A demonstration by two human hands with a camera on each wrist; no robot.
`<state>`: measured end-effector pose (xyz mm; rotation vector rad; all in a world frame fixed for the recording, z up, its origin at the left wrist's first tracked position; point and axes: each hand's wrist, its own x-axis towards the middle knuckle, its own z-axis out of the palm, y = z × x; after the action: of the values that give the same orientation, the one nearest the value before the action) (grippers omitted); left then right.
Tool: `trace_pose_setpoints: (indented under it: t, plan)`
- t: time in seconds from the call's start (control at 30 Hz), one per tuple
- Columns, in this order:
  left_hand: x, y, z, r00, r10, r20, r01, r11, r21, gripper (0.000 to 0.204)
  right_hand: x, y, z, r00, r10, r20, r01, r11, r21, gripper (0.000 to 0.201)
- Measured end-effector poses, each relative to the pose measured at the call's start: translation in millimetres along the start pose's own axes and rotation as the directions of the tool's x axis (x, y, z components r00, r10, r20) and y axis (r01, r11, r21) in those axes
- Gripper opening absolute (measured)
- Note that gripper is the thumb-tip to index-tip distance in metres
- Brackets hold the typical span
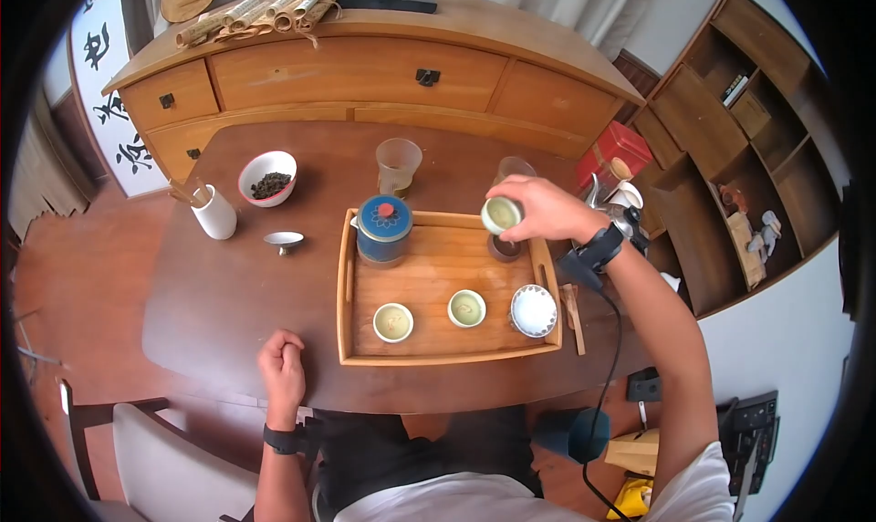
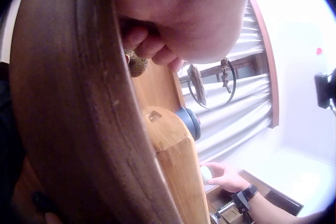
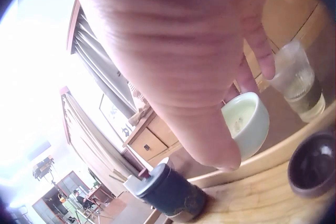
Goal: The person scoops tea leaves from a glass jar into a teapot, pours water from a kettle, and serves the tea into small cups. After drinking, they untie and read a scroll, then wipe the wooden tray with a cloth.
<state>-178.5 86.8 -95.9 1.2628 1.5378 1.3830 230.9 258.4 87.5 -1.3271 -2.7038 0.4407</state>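
Observation:
The right hand (image 1: 546, 210) pinches a small pale green cup (image 1: 501, 214) above the back right of a wooden tray (image 1: 429, 358). In the right wrist view the cup (image 3: 251, 124) holds light liquid, and a dark cup (image 3: 314, 164) sits on the tray below it. Two more pale cups (image 1: 393, 322) (image 1: 466, 308) with liquid stand on the tray, beside a patterned white cup (image 1: 533, 311). A blue lidded pot (image 1: 383, 230) occupies the tray's back left corner. The left hand (image 1: 282, 367) rests at the table's front edge, fingers loosely curled, holding nothing.
Behind the tray stand two glass vessels (image 1: 399, 164) (image 1: 516, 168). Left of it are a bowl of dark leaves (image 1: 268, 179), a white holder (image 1: 215, 214) and a small white dish (image 1: 284, 239). A kettle (image 1: 623, 217) and wooden tools (image 1: 573, 318) lie to the right.

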Motion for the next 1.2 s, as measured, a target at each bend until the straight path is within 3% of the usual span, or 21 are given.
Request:
trace_pose_setpoints:
  t: [0.27, 0.57, 0.77, 0.97, 1.2]
  plan:
    - [0.8, -1.8, 0.1, 1.000, 0.023, -0.018, -0.022, 0.999, 0.040, 0.017, -12.1, 38.0, -58.4, 0.982, 0.185, -0.047, -0.189, 0.977, -0.094, 0.055]
    - [1.2, 7.9, 1.5, 0.998, 0.048, -0.034, -0.044, 0.994, 0.100, 0.016, 14.6, 85.8, -52.3, 0.966, 0.250, -0.062, -0.256, 0.903, -0.344, 0.053]
    - [0.3, 9.7, 2.1, 0.997, 0.063, -0.046, -0.058, 0.994, 0.096, 0.017, 30.0, 77.1, -39.3, 0.943, 0.326, -0.060, -0.313, 0.818, -0.483, 0.051]
    - [-0.2, 6.3, 2.0, 0.997, 0.062, -0.035, -0.059, 0.996, 0.069, 0.018, 32.1, 61.9, -32.7, 0.990, 0.094, -0.108, -0.143, 0.728, -0.670, 0.038]
    - [0.3, 8.8, 2.6, 0.996, 0.076, -0.047, -0.072, 0.994, 0.085, 0.017, 32.7, 48.1, -26.3, 0.994, -0.074, -0.080, -0.014, 0.643, -0.766, 0.017]
